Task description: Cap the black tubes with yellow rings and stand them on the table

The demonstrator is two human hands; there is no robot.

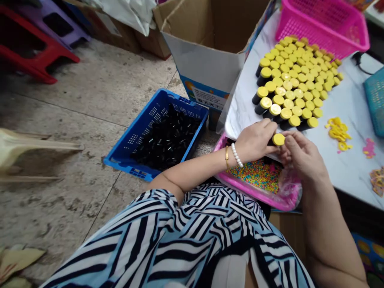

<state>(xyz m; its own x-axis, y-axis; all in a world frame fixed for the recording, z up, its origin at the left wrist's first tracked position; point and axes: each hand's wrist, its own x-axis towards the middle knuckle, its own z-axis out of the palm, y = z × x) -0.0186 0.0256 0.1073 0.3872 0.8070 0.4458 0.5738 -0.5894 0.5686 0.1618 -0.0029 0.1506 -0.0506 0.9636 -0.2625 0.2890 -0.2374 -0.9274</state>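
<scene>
1. At the table point(354, 170)'s near edge, just above the pink tray point(286, 205), one yellow-topped black tube point(279, 139) sits between both hands.
2. The left hand point(255, 140) clasps its dark body; the right hand point(307, 158) has curled fingers and thumb at the yellow end, though I cannot tell whether they pinch it.
3. Dozens of similar tubes point(289, 94) stand packed together beyond the hands, yellow ends up; these look finished, at least as far as the tops go.
4. Much seems left: the blue basket point(127, 169) on the floor holds a deep heap of loose black pieces point(171, 138), and plenty of coloured beads point(261, 176) lie in the tray.
5. The held tube already bears its top, so it appears nearly complete; its contents are hidden.
</scene>
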